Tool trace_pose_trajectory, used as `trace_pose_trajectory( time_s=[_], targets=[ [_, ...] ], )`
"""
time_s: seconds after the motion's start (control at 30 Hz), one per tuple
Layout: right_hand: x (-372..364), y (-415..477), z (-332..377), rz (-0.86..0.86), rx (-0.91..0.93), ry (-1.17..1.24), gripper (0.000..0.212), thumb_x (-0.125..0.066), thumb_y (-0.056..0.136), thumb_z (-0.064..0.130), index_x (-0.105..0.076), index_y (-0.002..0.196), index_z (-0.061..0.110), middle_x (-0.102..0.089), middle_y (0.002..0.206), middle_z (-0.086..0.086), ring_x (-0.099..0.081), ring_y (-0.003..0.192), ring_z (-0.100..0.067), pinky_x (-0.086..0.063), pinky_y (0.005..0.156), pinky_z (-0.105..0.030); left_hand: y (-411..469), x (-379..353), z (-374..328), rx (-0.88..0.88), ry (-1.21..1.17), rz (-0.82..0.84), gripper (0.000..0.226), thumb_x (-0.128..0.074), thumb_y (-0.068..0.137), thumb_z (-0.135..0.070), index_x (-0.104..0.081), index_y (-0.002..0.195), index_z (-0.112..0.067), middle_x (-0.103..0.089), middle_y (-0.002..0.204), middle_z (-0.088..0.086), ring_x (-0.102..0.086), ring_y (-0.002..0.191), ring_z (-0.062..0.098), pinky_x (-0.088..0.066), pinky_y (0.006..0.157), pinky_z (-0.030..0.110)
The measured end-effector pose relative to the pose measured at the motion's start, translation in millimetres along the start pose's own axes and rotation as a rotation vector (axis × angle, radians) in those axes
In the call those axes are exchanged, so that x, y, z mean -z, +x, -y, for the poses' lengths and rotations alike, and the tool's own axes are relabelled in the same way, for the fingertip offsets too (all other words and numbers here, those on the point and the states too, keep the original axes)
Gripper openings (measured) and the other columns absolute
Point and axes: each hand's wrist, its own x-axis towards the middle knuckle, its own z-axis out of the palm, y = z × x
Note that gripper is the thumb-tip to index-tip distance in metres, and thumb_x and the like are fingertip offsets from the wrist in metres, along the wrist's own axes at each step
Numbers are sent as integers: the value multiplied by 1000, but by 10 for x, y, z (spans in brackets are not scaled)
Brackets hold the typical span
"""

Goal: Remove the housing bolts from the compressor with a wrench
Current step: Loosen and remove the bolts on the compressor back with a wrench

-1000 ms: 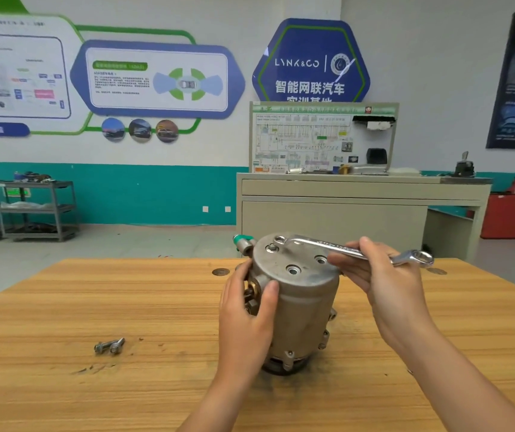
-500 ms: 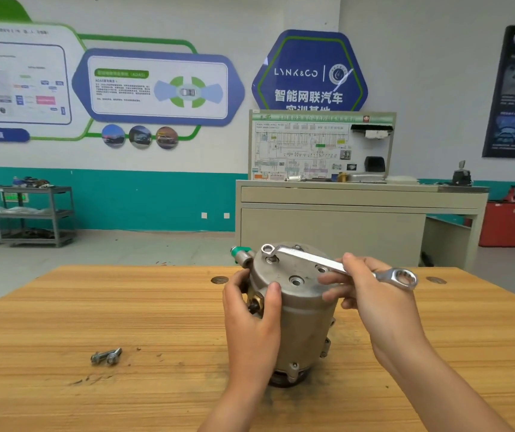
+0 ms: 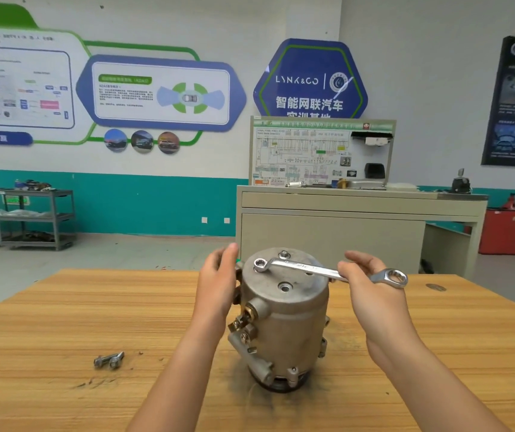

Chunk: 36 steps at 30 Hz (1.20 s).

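- The grey cast-metal compressor (image 3: pixel 290 322) stands on end at the centre of the frame on the wooden table (image 3: pixel 63 322). It looks heavy, rigid and smooth-walled, so it will likely twist or tip under wrench torque unless it is braced.
- The best hold is probably high on the cylinder wall, away from the brass side fittings (image 3: pixel 250 311) that jut out at the lower left.
- The left hand (image 3: pixel 217 282) lies against the upper left of the housing with its fingers nearly straight; its thumb is hidden.
- The right hand (image 3: pixel 371 285) pinches the shaft of the silver double-ring wrench (image 3: pixel 309 268) near its free end, fingers curled over it.
- The wrench's other ring sits on a bolt at the left of the top face.
- One hex housing bolt (image 3: pixel 284 254) stands at the far edge, and an empty bolt hole (image 3: pixel 284 287) shows at the near edge.
- Two loose steel bolts (image 3: pixel 108 360) lie at lower left, well clear of the swing.
- A beige cabinet (image 3: pixel 343 235) stands behind the table and obstructs nothing.
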Motion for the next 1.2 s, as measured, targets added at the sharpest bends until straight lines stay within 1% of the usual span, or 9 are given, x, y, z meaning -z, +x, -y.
trace_pose_trajectory(
  time_s=[0.1, 0.3, 0.43, 0.67, 0.8, 0.9, 1.0, 1.13, 1.2],
  targets=[
    [-57, -16, -60, -55, 21, 36, 22, -53, 89, 10, -53, 105, 24, -55, 95, 12, -48, 74, 5, -37, 43, -2, 16, -26, 54, -12, 79, 5, 4, -54, 92, -27, -54, 90, -24, -58, 84, -2, -54, 70, 9, -40, 53, 21],
    [-49, -24, -86, -135, 98, 48, 26, -48, 88, 4, -56, 105, 22, -56, 99, 12, -49, 79, 8, -36, 59, -9, -202, -24, 179, -101, 22, -156, 13, -62, 85, -27, -51, 90, -28, -59, 85, -1, -56, 73, 12, -44, 62, 27],
    [-18, 35, -44, -167, 84, 58, 25, -46, 88, 2, -56, 105, 18, -53, 89, 18, -48, 74, 6, -35, 49, 2, -332, -41, 211, -57, -36, -176, 18, -67, 82, -32, -52, 91, -29, -59, 90, -7, -59, 81, 5, -51, 74, 30],
    [49, -58, -153, -232, 137, 115, 22, -59, 85, 8, -56, 98, 26, -61, 98, 9, -56, 81, 4, -39, 64, -13, -212, -79, 294, -12, -76, -111, 20, -63, 79, -35, -57, 87, -17, -62, 85, 2, -58, 77, 14, -45, 64, 28],
    [97, -36, -12, -239, 139, 422, 4, -55, 92, 22, -56, 93, 25, -67, 68, 2, -67, 62, -11, -54, 62, -25, -171, -94, 377, -40, -97, -85, 26, -62, 79, -36, -59, 77, -11, -61, 72, 3, -57, 69, 15, -42, 63, 31],
    [35, 39, 101, -165, 66, 658, 23, -40, 98, 26, -55, 86, 15, -45, 40, 4, -44, 35, -11, -51, 48, -21, -140, -65, 395, -81, -75, -93, 23, -62, 83, -32, -58, 71, -12, -58, 62, -4, -54, 62, 11, -39, 58, 28],
    [-53, 244, 158, -131, -92, 702, 28, -32, 99, 19, -52, 80, 13, -28, 36, 6, -25, 30, -9, -40, 44, -17, -113, -17, 392, -88, -63, -95, 24, -60, 83, -30, -53, 65, -15, -51, 54, -12, -47, 55, 5, -37, 55, 26],
    [-176, 637, 200, -119, -206, 605, 20, -35, 96, 13, -46, 80, 10, -33, 39, 4, -29, 27, -8, -41, 40, -17, -27, 37, 360, -45, -58, -22, 23, -57, 85, -29, -56, 72, -10, -54, 61, -3, -52, 61, 10, -42, 59, 30],
    [-246, 853, 177, -171, -94, 240, 13, -43, 95, 17, -50, 92, 7, -51, 56, -3, -51, 40, -14, -49, 48, -23, 8, 38, 368, -32, -56, 6, 23, -57, 86, -30, -57, 74, -10, -56, 64, -1, -53, 63, 12, -43, 60, 30]
  ],
)
